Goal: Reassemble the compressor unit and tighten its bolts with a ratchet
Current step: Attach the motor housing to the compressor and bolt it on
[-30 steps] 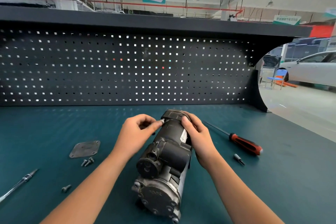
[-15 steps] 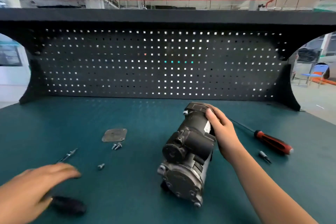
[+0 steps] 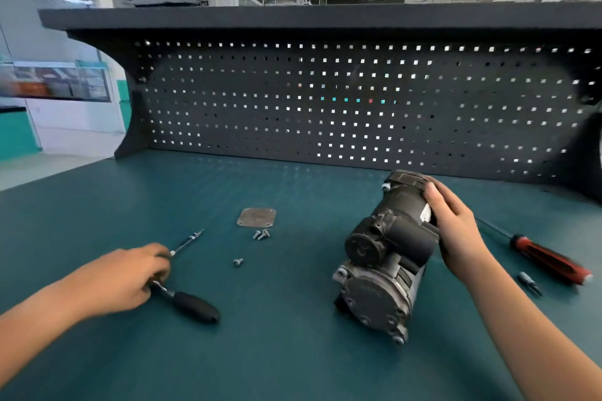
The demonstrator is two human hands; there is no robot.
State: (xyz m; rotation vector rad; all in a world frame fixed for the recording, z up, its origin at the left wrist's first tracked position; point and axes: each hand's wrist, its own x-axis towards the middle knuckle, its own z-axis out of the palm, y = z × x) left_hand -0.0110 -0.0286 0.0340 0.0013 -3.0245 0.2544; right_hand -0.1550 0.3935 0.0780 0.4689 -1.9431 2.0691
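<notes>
From my end the compressor [image 3: 387, 257] lies on its side on the green bench top [image 3: 293, 352], right of centre, round bolted end cap toward me and the other end pointing at the pegboard [image 3: 325, 107]. Right hand [image 3: 452, 231] grips it on the right flank near the far end, fingers curled over the top of the black body, thumb side hidden from me. Left hand [image 3: 127, 277] is low on the left, well apart from the compressor, a bit blurred, fingers curled down and gripping the ratchet [image 3: 189, 301] at its metal head end. The black grip of the ratchet lies on the bench, sticking out toward me and to the right. A thin metal rod [image 3: 187, 242] comes out from under the fingertips and points away toward the far right; I can't tell if it is joined to the ratchet. Between the hands a flat grey cover plate [image 3: 256, 217] lies on the bench, two bolts [image 3: 261, 234] touching each other just in front of it, a single bolt [image 3: 238, 262] nearer me, apart from the pair. Right of the right wrist a screwdriver [image 3: 550, 259] with a red and black handle lies at a slant, shaft toward the compressor, and a small dark bit [image 3: 529, 283] sits just in front of the handle
</notes>
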